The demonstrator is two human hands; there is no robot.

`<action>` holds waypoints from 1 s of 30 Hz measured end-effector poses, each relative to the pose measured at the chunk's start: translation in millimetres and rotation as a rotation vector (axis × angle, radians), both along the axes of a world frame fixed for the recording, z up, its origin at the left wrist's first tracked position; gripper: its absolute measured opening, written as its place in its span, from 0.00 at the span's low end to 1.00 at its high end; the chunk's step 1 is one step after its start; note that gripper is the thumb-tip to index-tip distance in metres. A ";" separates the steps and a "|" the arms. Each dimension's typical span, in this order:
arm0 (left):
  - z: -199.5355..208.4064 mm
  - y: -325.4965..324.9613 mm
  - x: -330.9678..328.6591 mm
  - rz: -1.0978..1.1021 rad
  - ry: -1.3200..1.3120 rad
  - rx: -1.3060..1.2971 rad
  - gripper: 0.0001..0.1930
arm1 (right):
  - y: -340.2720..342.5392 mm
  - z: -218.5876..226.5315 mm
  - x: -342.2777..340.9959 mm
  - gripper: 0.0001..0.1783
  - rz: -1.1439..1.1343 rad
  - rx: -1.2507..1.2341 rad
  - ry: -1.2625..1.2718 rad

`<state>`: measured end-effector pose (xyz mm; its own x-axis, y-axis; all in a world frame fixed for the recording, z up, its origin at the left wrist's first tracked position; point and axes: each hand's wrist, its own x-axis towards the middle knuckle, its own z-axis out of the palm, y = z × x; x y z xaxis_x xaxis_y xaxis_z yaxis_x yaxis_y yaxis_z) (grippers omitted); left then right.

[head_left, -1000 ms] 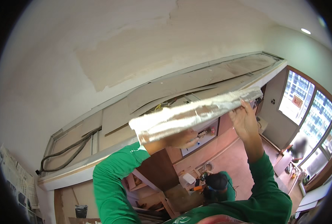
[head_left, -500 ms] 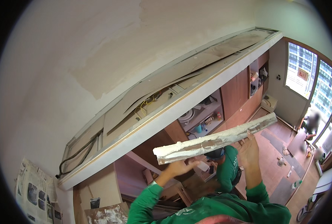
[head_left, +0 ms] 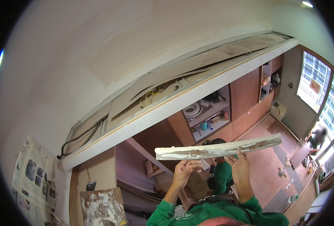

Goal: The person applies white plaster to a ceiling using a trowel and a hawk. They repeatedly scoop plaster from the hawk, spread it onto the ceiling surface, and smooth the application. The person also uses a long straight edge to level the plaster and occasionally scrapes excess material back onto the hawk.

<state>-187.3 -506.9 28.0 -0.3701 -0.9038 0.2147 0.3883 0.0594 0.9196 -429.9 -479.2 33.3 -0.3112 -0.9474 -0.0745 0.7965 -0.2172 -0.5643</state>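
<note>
A long, narrow brown strip (head_left: pixel 246 146) is held crosswise in front of me, with thick off-white paste spread along its upper edge and smeared on its face. My left hand (head_left: pixel 185 172) grips its underside left of the middle, fingers curled inward. Farther right, my right hand (head_left: pixel 239 169) holds the lower edge with the thumb and fingertips. The strip lies nearly level, apart from the white-edged ceiling ledge (head_left: pixel 189 109) beyond it.
Below the strip, a co-worker in green (head_left: pixel 223 175) is partly hidden. Another person (head_left: pixel 317 137) is by the windows. A paste-smeared board (head_left: pixel 103 207) lies at lower left, near newspaper (head_left: pixel 33 173) on the wall. Yellow wires (head_left: pixel 152 94) show on the ledge; shelves (head_left: pixel 208 113) stand below it.
The strip has gone from slanting up rightward to nearly level, its right end lower. My left hand has shifted slightly right and the right hand lower. The view has turned a little.
</note>
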 end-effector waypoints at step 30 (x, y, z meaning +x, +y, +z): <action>110.3 55.5 113.7 0.512 0.213 -0.252 0.27 | -19.4 104.3 82.4 0.23 0.567 -0.526 0.319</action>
<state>-73.6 -451.3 138.2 0.1729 -0.8673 0.4667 0.4269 0.4930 0.7581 -347.5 -498.6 137.6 0.2919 -0.8532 0.4324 0.6838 -0.1300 -0.7180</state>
